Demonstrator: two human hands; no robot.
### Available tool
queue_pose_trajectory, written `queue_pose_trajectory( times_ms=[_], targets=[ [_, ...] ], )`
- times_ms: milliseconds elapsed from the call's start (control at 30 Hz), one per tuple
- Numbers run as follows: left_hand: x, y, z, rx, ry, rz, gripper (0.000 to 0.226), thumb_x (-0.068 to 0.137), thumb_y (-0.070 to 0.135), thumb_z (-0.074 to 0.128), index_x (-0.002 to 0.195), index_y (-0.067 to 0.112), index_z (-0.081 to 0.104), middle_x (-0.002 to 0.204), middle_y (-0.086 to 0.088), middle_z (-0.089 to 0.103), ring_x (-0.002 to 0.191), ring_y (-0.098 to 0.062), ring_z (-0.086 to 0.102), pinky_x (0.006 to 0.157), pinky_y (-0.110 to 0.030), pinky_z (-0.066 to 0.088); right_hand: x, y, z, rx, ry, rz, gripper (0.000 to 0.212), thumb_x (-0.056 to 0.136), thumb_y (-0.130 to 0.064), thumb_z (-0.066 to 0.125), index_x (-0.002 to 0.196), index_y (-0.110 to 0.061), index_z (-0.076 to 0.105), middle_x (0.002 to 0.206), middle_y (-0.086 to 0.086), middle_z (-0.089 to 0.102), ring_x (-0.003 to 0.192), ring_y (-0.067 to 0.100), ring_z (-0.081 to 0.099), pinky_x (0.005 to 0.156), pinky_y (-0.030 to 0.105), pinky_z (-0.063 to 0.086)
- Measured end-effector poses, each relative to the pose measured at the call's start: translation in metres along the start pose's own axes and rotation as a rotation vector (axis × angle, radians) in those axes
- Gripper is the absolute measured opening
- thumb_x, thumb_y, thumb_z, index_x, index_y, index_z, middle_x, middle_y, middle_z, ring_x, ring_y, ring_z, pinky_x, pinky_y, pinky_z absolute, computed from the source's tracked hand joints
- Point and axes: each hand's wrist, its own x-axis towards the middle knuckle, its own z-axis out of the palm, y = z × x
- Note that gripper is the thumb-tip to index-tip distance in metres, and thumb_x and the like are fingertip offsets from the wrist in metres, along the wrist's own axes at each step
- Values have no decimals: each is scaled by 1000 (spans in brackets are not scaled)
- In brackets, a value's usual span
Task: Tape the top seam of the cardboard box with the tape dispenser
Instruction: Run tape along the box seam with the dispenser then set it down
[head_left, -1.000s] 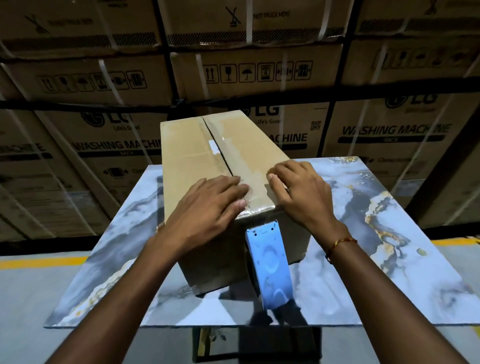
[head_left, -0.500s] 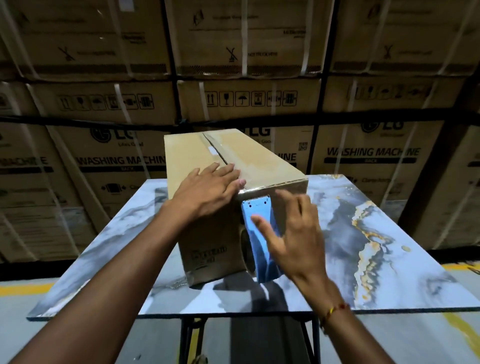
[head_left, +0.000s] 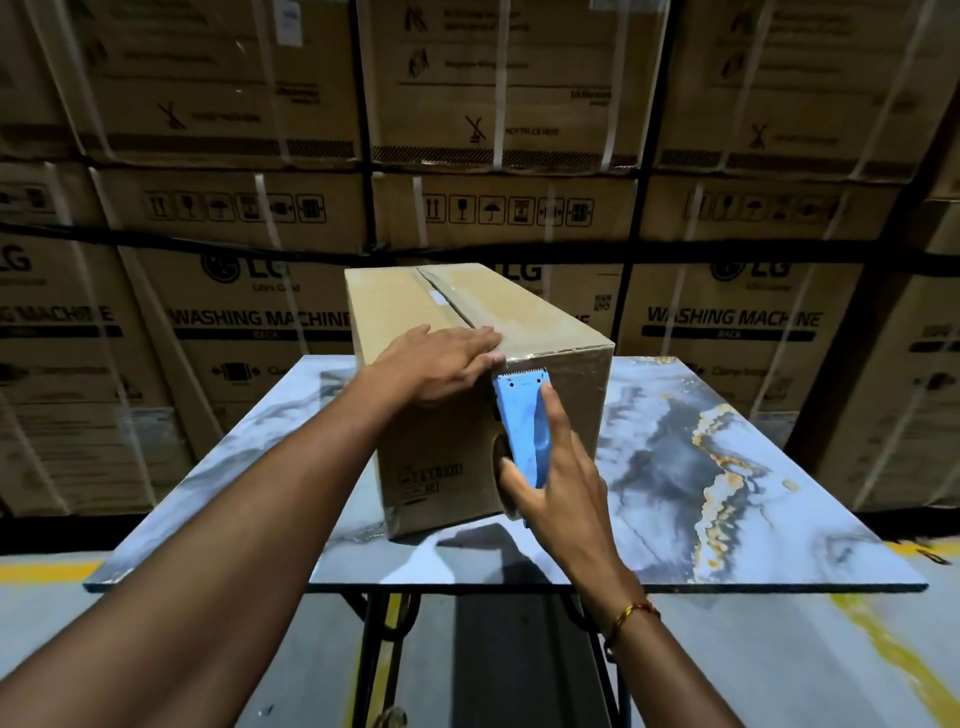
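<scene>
A long brown cardboard box (head_left: 431, 441) lies on a marbled table (head_left: 727, 467), its top seam running away from me with shiny tape over the near part. My left hand (head_left: 441, 364) lies flat on the box's top near edge, fingers together and pointing right. A blue tape dispenser (head_left: 524, 426) stands against the box's near end face, its toothed blade just under the top edge. My right hand (head_left: 556, 483) holds the dispenser, thumb on its left side and fingers along its right. The tape roll is mostly hidden behind the dispenser.
Behind the table stands a wall of stacked, strapped washing-machine cartons (head_left: 727, 322). The table rests on a dark metal frame (head_left: 384, 649) over a grey floor with yellow lines (head_left: 893, 654). Bare tabletop lies to the right of the box.
My right hand left the box top, dropped to the near face and took hold of the blue dispenser. My left hand stayed flat on the top edge. The view rose.
</scene>
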Motion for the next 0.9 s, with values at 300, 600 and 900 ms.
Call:
queue_pose_trajectory(
  times_ms=[300,600,900],
  targets=[
    [3,-3,1,-18,4,13,60,102,57,18,157,32,21,165,9,19,151,-17,21,122,-50,14,-41,19,-15,-67,-103,56,92,89,-42,65,154,-56,0,118,3,54,94,23,60,77,39,56],
    [-2,2,-7,92,-44,47,90,82,68,42,159,29,14,166,2,17,150,-23,24,115,-44,28,-28,26,-28,-74,-206,83,79,88,-47,60,151,-58,13,119,3,60,95,22,56,79,36,50],
    [-5,8,-1,194,70,0,88,83,78,39,157,36,17,164,10,22,146,-22,33,107,-44,40,3,13,-43,-51,-354,165,72,74,-50,56,140,-60,30,116,5,66,87,33,68,80,44,60]
  ],
)
